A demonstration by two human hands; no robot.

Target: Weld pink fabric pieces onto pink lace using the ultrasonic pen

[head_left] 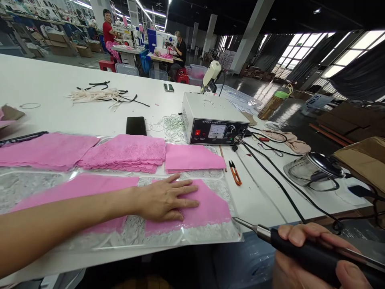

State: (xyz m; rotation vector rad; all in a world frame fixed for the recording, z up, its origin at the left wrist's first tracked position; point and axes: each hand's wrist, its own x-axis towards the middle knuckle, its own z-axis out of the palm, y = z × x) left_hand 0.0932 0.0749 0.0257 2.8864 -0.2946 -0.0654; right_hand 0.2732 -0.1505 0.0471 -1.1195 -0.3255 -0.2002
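My left hand point(167, 198) lies flat with fingers spread on a pink fabric piece point(207, 202), pressing it against a clear plastic-covered mat point(210, 237). In my right hand point(313, 249) is a black-handled ultrasonic cutter point(300, 245), its thin metal tip at the right lower corner of that piece. I cannot tell whether the tip touches the fabric. Another pink piece point(90, 184) lies partly under my left forearm. Behind are pink stacks: a lacy one point(129, 152), a plain one point(192, 157) and one at the left point(48, 150).
A control box point(216, 120) with a dial stands behind, its black cable point(273, 184) running to the right. Orange thread snips point(235, 174), a glass teapot point(313, 172), a phone point(136, 126) and tangled cord point(173, 126) lie around. Two people sit or stand by distant sewing machines.
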